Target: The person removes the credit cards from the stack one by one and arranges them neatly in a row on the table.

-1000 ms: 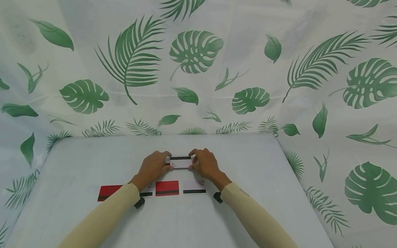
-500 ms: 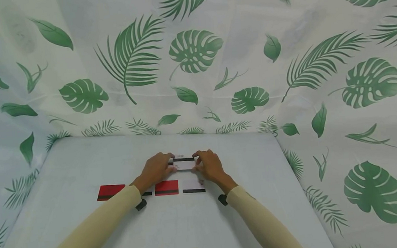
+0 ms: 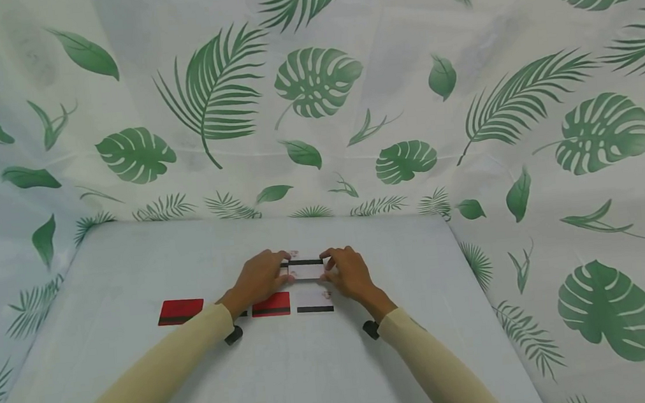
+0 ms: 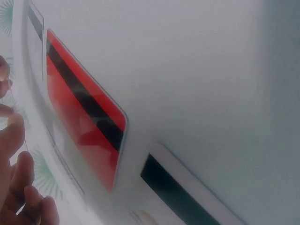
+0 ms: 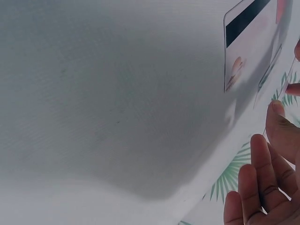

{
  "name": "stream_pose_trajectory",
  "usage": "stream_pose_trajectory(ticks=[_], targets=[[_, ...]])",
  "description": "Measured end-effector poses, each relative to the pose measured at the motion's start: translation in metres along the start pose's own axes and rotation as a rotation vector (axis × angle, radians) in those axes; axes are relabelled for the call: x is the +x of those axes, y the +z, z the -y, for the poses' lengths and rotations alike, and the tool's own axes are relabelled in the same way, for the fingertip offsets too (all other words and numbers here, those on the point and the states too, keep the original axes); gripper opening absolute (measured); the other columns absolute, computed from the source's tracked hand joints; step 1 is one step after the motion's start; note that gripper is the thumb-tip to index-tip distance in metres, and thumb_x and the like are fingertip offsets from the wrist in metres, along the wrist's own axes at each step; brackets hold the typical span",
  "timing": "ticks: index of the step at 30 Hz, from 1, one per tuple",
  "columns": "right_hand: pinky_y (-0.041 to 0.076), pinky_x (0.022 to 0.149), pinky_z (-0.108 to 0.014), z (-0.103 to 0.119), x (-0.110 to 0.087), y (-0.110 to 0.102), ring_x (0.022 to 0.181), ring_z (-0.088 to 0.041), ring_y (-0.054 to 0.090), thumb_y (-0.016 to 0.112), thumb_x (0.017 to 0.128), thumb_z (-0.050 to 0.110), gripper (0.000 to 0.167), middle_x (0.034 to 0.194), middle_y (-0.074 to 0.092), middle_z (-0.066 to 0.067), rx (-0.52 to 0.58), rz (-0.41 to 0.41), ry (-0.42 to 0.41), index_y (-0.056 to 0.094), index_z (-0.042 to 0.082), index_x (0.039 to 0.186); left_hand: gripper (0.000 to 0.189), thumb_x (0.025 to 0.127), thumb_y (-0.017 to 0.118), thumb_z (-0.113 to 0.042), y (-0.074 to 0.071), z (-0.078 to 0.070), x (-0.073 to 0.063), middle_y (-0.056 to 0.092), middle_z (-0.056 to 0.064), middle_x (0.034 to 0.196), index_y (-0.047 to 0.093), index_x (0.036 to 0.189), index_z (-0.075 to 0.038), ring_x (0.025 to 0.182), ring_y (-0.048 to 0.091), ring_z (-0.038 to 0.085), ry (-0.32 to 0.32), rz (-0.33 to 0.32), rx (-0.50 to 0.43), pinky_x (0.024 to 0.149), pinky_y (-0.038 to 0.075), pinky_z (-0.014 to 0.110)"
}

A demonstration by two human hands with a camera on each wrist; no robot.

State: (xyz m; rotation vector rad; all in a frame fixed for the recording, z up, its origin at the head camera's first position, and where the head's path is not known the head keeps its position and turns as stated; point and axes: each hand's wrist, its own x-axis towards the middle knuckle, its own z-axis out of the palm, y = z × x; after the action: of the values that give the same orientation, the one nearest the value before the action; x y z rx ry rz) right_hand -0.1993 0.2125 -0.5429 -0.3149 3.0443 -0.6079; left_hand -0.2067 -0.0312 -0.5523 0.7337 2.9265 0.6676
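A white card with a black stripe [image 3: 306, 271] is held between both hands, above the far part of the table. My left hand [image 3: 260, 276] pinches its left edge, while my right hand [image 3: 352, 274] grips the right edge with thumb and fingers. Another dark stripe and a pinkish print show behind it, partly hidden. Closer to me lies a row of cards: a red card [image 3: 181, 310], a white one mostly covered by the left arm, a second red card [image 3: 270, 303] and a white card [image 3: 314, 301]. Curled fingers [image 5: 262, 183] of the right hand show in the right wrist view.
The cards lie on a white-covered table [image 3: 291, 370]. A white curtain with green leaf prints [image 3: 340, 136] rises behind its far edge and along both sides. A dark band [image 3: 371, 330] circles the right wrist.
Both hands have shifted to the right and slightly nearer, carrying the white card with them. More of the far-left red card shows from behind the left arm. The row of cards stays put.
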Motion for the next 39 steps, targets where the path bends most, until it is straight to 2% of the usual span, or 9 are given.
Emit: stream_pose_trajectory(ticks=[11,23,39], targets=[[0.047,0.088,-0.041,-0.004,-0.011,-0.007,0.094,-0.021,0.058,0.09,0.086,0.022,0.047,0.095,0.076,0.0,0.007,-0.024,-0.01,0.073,0.014,0.129,0.062,0.096,0.079,-0.042,0.004,-0.007,-0.003,0.062,0.001,0.087,0.062,0.146,-0.01,0.084,0.052,0.016,0.03,-0.022,-0.01,0.078,0.047,0.033],[0.047,0.088,-0.04,-0.009,-0.021,-0.01,0.096,-0.021,0.058,0.09,0.086,0.02,0.047,0.097,0.075,0.0,0.014,-0.034,0.004,0.072,0.014,0.129,0.056,0.095,0.081,-0.042,0.007,-0.014,-0.003,0.057,-0.002,0.083,0.066,0.138,-0.012,0.081,0.05,0.013,0.052,-0.037,0.014,0.074,0.045,0.031],[0.047,0.087,-0.038,-0.023,-0.036,-0.014,0.094,-0.02,0.058,0.09,0.086,0.021,0.047,0.094,0.074,0.002,-0.002,-0.052,0.0,0.073,0.015,0.128,0.053,0.092,0.083,-0.042,0.015,-0.026,-0.002,0.056,-0.004,0.081,0.068,0.134,-0.013,0.077,0.05,0.011,0.097,-0.069,-0.01,0.068,0.045,0.029]])
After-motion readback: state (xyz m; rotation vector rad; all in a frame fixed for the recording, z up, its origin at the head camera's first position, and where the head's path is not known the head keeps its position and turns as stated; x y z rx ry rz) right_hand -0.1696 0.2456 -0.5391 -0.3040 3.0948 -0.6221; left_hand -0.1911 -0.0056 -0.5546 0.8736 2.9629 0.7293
